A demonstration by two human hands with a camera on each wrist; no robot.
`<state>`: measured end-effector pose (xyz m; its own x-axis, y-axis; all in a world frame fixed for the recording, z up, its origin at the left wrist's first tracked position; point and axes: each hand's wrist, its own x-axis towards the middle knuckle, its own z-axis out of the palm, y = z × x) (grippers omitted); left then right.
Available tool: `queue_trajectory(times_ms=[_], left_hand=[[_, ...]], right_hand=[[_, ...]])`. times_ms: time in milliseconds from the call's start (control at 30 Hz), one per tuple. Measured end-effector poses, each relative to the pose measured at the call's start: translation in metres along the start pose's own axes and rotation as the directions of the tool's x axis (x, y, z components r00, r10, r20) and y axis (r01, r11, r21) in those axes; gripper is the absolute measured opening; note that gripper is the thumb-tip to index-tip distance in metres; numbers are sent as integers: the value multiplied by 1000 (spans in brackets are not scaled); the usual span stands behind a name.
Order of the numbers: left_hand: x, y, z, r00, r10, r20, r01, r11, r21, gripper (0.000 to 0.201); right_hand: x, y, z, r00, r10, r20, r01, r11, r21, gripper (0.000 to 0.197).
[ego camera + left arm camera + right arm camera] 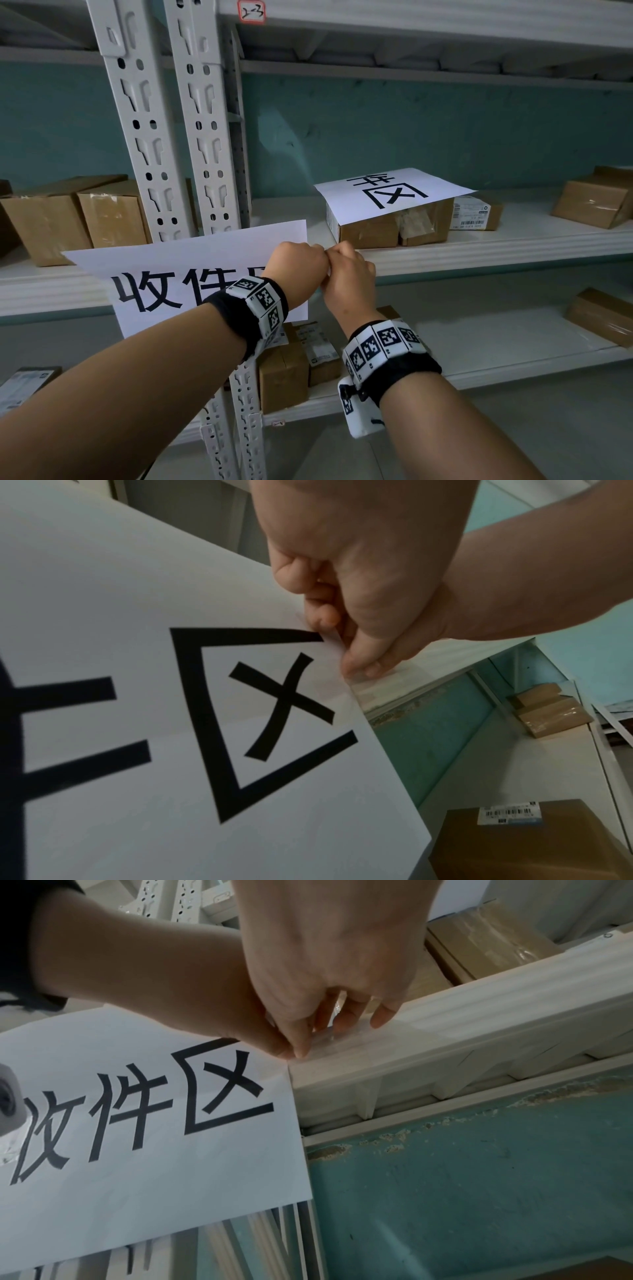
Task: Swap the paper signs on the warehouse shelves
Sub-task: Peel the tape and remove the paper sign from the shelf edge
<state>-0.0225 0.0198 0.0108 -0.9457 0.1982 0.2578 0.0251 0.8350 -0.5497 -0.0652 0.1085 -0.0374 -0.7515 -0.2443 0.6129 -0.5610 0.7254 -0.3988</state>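
Two signs in play: both hands (325,263) pinch clear tape (329,1042) at the hanging sign's (164,274) corner; the other sign (394,192) waits on a box (376,233).

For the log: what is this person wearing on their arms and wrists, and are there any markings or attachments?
Both forearms are bare, with no sleeves and no gloves. The left wrist and the right wrist each carry a black fabric band ringed by white square tiles printed with black-and-white fiducial codes. A white boxy module, also coded, hangs under the right band. No rings or watch are visible.
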Motion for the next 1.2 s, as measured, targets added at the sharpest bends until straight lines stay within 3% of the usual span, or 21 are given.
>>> queue_trajectory(times_ms=[500, 1000, 1200], left_hand=[[-2, 1, 0, 999, 32, -31, -31, 999, 21, 23], [-4, 1, 1, 998, 42, -49, -42, 999, 14, 25], [-6, 2, 2, 998, 56, -39, -55, 998, 9, 24]], right_hand=[[4, 1, 1, 999, 11, -34, -10, 999, 37, 12], [2, -3, -12, 998, -1, 63, 0, 1000, 18, 20], [1, -2, -11, 998, -2, 66, 1, 1000, 18, 13]])
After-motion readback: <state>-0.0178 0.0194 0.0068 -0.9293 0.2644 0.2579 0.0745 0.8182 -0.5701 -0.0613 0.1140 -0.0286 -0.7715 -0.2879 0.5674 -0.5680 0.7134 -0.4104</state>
